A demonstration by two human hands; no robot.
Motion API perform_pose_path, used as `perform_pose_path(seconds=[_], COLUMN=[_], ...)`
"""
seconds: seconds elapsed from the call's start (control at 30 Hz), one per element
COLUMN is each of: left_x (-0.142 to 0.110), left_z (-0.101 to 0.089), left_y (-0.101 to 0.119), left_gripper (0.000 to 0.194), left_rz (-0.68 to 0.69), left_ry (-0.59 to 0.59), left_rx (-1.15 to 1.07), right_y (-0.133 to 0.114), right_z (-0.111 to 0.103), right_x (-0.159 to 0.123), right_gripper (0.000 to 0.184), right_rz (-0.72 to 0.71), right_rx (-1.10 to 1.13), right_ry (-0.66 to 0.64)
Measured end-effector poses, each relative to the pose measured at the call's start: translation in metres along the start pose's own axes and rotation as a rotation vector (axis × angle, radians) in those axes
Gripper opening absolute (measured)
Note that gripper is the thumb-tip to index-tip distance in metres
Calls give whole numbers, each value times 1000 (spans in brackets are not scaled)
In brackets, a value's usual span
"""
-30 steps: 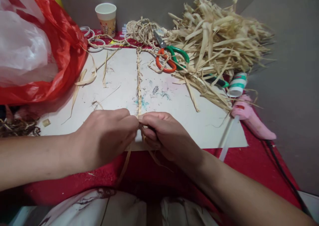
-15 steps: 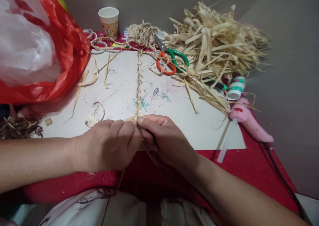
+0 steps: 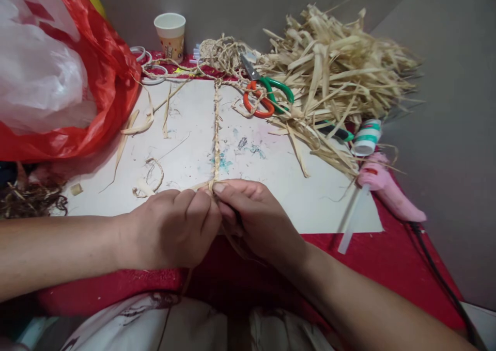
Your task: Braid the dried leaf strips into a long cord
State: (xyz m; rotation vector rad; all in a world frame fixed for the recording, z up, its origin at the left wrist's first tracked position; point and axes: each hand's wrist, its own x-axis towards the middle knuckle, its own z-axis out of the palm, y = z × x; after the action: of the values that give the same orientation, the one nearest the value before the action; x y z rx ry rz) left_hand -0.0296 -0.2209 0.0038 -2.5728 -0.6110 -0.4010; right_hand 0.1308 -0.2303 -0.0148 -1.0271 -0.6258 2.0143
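Note:
A thin braided straw cord runs straight down the middle of a stained white board toward me. My left hand and my right hand meet at its near end, both closed with fingers pinched on loose straw strands. Loose strand ends hang below my hands over the red cloth. The cord's far end joins a heap of braided cord at the back.
Big pile of dried straw strips at back right, orange-and-green scissors beside it. Pink glue gun with black cable and a striped roll on the right. Red plastic bag at left, paper cup at back, straw scraps near my left hand.
My left hand has slid toward me and turned, uncovering the curled scraps on the board. The hands stay pinched together at the cord's end. The view shifted slightly.

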Motion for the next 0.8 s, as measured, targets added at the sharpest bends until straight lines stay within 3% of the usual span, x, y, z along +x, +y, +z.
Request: perform_pose_path(seconds=[0.37, 0.43, 0.53, 0.57, 0.63, 0.67, 0.73, 0.77, 0.8], left_x=[-7, -10, -10, -8, -1, 4, 15, 20, 24], left_z=[2, -4, -22, -29, -39, -42, -39, -33, -26], left_y=[7, 9, 1, -5, -21, -29, -41, -44, -45], left_gripper=[27, 24, 19, 19, 16, 11, 10, 12, 18], left_rz=[103, 170, 277, 255, 93, -121, -667, -721, -720], left_ry=[10, -48, -242, -278, -198, -187, -36, -81, -201], left_rx=[-47, -139, -431, -544, -738, -811, -807, -852, -918], right_y=[-2, -4, -10, -12, -16, -17, -19, -20, -20], right_z=[3, 3, -1, -3, -5, -6, -6, -6, -6], right_x=[3, 3, 2, 2, 2, 2, 3, 3, 3], right_gripper=[34, 25, 17, 17, 18, 18, 19, 19, 19], right_rz=[-43, -32, -36, -36, -29, -22, -17, -23, -29], right_rx=[46, 23, -45, -66, -88, -90, -88, -88, -92], right_ry=[-51, -10, 19, 10, -33, -56, -92, -101, -104])
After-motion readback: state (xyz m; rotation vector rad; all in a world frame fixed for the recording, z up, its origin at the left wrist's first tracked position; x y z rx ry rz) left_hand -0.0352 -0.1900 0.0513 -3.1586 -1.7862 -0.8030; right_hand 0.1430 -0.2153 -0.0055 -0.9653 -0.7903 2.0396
